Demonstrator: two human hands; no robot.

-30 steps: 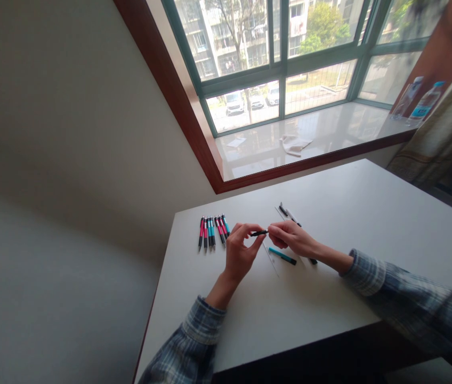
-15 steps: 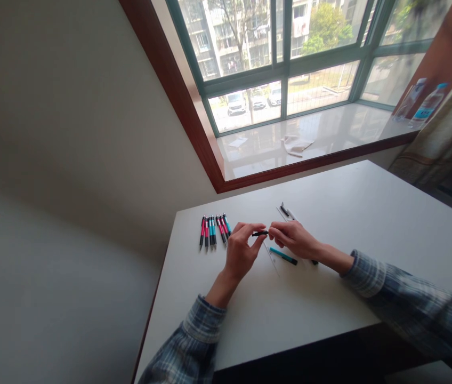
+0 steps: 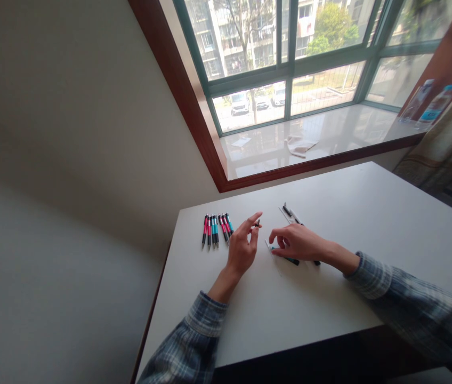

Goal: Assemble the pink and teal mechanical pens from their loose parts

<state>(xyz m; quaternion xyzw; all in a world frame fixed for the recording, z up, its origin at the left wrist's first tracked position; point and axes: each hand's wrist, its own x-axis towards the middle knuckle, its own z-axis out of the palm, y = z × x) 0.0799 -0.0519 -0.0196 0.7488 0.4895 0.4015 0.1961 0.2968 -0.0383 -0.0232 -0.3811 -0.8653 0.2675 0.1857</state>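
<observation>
My left hand is raised over the white table, with a small black pen part pinched in its fingers. Much of that part is hidden by the fingers. Close on the right, my right hand reaches down with thumb and forefinger apart. Its thumb is by a thin white pen refill and over a teal and black pen barrel, partly covered by the hand. Whether the thumb touches either is not clear.
Several red and teal click pens lie in a row at the left. Beyond my right hand are black and white pen parts. Behind the table, the windowsill holds a cloth and plastic bottles.
My hands have come apart. The left keeps the black part and tilts it upward; the right has let go of it and lowered toward the refill and teal barrel.
</observation>
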